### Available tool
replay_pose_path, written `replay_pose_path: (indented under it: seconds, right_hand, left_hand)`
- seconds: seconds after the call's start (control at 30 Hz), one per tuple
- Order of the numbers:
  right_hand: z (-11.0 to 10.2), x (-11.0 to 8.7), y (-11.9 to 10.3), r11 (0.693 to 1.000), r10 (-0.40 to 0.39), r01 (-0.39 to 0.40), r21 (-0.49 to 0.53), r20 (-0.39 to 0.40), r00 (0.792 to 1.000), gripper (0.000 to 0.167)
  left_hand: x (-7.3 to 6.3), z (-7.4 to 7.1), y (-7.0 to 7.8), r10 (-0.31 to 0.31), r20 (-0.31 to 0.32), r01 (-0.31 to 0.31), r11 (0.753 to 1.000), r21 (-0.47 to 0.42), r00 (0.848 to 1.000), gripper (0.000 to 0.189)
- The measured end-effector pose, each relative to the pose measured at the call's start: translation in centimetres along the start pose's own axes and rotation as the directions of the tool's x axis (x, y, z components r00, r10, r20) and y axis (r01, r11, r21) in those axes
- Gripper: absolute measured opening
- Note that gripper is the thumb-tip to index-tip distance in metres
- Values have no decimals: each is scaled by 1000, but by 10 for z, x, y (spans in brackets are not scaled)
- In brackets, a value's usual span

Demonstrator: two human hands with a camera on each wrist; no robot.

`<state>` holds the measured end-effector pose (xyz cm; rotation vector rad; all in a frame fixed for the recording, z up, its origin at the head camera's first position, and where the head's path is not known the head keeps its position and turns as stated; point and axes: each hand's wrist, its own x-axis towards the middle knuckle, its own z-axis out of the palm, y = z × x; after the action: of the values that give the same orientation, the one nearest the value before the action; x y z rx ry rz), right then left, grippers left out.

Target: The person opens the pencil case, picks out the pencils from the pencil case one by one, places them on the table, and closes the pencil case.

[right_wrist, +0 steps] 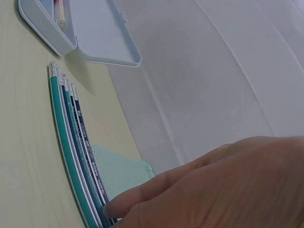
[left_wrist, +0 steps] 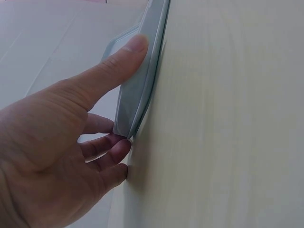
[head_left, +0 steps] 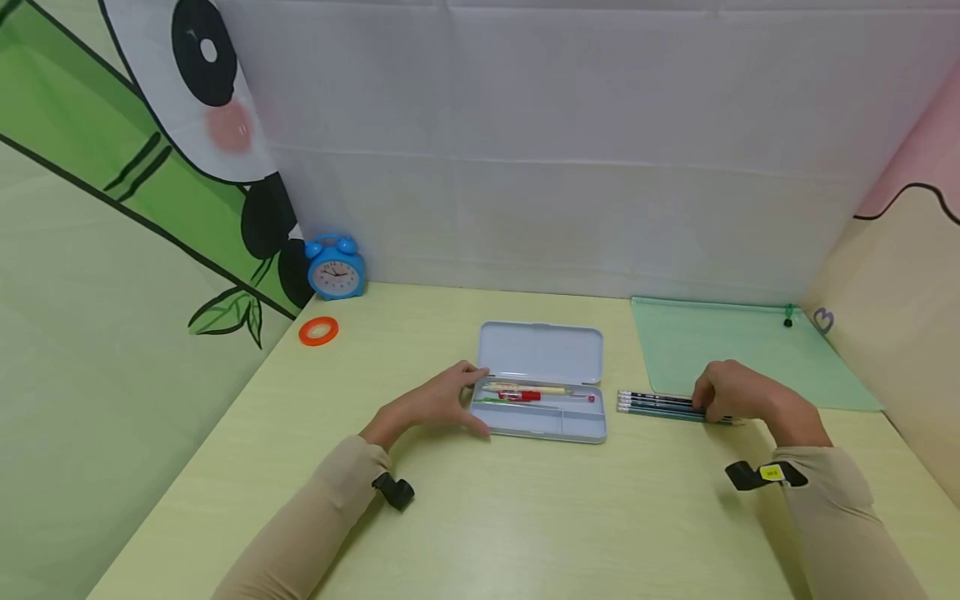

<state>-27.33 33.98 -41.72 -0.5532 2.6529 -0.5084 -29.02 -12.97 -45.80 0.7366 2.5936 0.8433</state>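
Observation:
An open pale-blue pencil case (head_left: 585, 427) lies mid-table, its lid (head_left: 542, 350) tipped back. Inside it are a cream pencil (head_left: 553, 389), a red pen (head_left: 521, 396) and a thin green item. My left hand (head_left: 438, 400) holds the case's left end; in the left wrist view the thumb (left_wrist: 128, 54) presses its side wall and the fingers bend round the corner. To the right, several green and dark pencils (head_left: 652, 406) lie side by side, eraser ends toward the case. With bent fingers my right hand (head_left: 742, 396) grips them near their far ends; its fingertips are partly hidden.
A mint-green zip pouch (head_left: 750, 350) lies at the back right, just behind the pencils. At the far left corner stand a blue alarm clock (head_left: 336, 268) and an orange tape ring (head_left: 318, 331). Fabric walls (head_left: 540, 167) enclose the table's back and sides.

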Motion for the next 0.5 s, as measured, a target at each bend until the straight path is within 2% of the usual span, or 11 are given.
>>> replay_pose_path:
  seconds: [0.33,0.5]
  right_hand:
    - [0,0,0,1000,12,-12,-17,6,1000,18]
    - [-2,-1,-1,999,-50,50,-9,-36,998,10]
  left_hand:
    - [0,0,0,-2,0,2,1000,-1,1000,111]
    - [-1,0,1,-4,-1,4,1000,1,1000,111]
